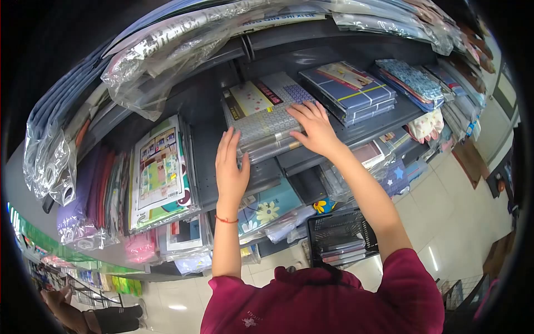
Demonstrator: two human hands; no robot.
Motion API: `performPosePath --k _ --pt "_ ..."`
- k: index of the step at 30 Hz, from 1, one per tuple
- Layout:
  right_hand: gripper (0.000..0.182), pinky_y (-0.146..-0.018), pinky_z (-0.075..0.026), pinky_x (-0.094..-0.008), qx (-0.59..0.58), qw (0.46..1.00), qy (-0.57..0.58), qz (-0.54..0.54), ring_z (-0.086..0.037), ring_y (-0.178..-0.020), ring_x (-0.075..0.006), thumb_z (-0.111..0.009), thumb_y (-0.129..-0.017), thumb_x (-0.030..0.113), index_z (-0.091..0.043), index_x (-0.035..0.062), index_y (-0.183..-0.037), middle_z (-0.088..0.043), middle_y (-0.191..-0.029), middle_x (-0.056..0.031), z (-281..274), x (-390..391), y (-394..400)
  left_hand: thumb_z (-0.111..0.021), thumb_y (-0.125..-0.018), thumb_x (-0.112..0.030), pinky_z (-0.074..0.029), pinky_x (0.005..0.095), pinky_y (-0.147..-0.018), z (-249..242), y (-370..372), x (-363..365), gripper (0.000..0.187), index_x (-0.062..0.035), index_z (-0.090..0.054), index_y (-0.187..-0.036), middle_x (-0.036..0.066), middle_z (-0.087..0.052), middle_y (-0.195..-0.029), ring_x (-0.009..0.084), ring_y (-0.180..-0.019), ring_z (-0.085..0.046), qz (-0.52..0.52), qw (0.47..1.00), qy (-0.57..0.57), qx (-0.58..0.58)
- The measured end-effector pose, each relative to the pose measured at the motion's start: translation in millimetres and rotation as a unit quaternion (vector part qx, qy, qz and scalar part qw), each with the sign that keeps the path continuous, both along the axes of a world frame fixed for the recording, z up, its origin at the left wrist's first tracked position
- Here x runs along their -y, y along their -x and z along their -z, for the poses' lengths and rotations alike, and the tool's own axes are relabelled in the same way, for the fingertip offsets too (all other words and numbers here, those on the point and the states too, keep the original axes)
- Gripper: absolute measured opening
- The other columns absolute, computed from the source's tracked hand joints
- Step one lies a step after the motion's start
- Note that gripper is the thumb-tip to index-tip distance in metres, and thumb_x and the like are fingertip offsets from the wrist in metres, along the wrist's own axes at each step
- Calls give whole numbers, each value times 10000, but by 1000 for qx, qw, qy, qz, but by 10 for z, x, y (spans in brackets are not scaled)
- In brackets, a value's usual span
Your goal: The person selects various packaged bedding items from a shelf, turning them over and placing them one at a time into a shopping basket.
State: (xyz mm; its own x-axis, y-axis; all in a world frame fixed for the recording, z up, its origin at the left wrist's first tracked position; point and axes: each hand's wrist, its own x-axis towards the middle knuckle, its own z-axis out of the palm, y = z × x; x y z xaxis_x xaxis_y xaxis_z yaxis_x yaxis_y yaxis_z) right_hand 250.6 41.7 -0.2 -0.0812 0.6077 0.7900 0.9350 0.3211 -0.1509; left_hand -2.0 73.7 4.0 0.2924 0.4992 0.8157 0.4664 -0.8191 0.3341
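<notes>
A stack of flat plastic-wrapped packages [261, 121] lies on the dark shelf [206, 92]. The top one has a grey patterned surface and a yellow, white and black label. My left hand [231, 172] is at the stack's front left corner, fingers stretched upward and thumb apart. On the stack's right side lies my right hand [314, 128], its fingers spread over the top and its thumb near the front edge. Neither hand is wrapped round anything. To the right is a stack of blue wrapped packages [347, 92], close to my right fingertips.
Bagged goods [161, 55] hang over the shelf from above. Upright packages [158, 172] stand at the left, folded blue patterned packs [409, 80] at the right. A black basket [342, 236] with packages is below. A person's legs [114, 319] show at lower left.
</notes>
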Motion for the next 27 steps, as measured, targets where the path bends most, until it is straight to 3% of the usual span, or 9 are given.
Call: performPosePath --k 5,10,13,14,18,19,21,23,27 --pt "486 -1057 -289 -446 -29 999 -11 20 -475 -1179 -254 -683 -707 96 -590 143 -1182 -572 -1216 -22 90 16 27 -597 -716 93 -391 419 -999 103 0 -249 457 -72 -579 -1142 108 -561 -1229 309 -1173 -508 13 999 -17 -27" --pt "516 -1004 -312 -422 -17 995 -48 81 -497 -1138 -239 -638 -652 2 -614 164 -1142 -583 -1177 -6 163 470 103 -596 -629 135 -413 405 -940 134 -107 160 423 -55 -633 -1006 88 -565 -940 315 -1068 -519 11 999 -53 5" --pt "525 -1019 -312 -441 -15 995 -64 69 -503 -1166 -252 -622 -642 -9 -624 167 -1137 -584 -1192 -4 329 851 -49 -620 -621 114 -409 423 -938 193 -76 618 378 -66 -664 -951 78 -573 -931 303 -1067 -523 34 996 -71 -51" --pt "526 -1025 -310 -448 -13 996 -68 63 -503 -1175 -256 -617 -641 -10 -626 167 -1137 -585 -1200 -6 429 1008 -140 -669 -604 33 -455 436 -846 263 -78 785 418 -137 -672 -986 55 -584 -975 271 -1030 -544 50 989 -107 -87" --pt "373 -1056 -297 -498 -41 991 -95 86 -516 -1203 -304 -627 -742 49 -632 145 -1103 -610 -1208 -57 934 1860 -414 -684 -671 -120 -471 392 -618 604 -373 1694 318 -135 -670 -988 63 -588 -944 259 -858 -605 287 945 -72 -137" --pt "339 -1056 -299 -508 -57 988 -109 94 -523 -1199 -316 -632 -764 66 -631 137 -1096 -616 -1201 -73 1063 2126 -433 -721 -616 -91 -466 328 -488 516 -476 1971 306 -169 -685 -910 22 -620 -849 227 -782 -640 332 929 -54 -155" --pt "252 -1039 -331 -549 -74 987 -100 103 -551 -1163 -355 -630 -810 108 -603 102 -1060 -627 -1173 -120 1317 2724 -510 -624 -750 -224 -440 227 -471 605 -635 2487 303 -134 -638 -1040 11 -625 -978 201 -864 -638 404 865 -107 -278" --pt "240 -1015 -367 -568 -79 983 -83 141 -569 -1132 -372 -623 -809 96 -571 78 -1043 -628 -1152 -153 1587 3324 -602 -548 -873 -276 -473 286 -802 836 -655 2941 232 -181 -631 -1068 -34 -617 -1126 122 -1028 -592 383 887 -176 -187" --pt "251 -1018 -372 -571 -89 974 -24 207 -569 -1123 -370 -609 -788 39 -554 47 -1033 -623 -1129 -166 1976 4079 -763 -558 -873 -222 -400 389 -990 1095 -946 3259 278 -133 -574 -1136 -5 -583 -1184 162 -1130 -546 419 898 -43 -131"
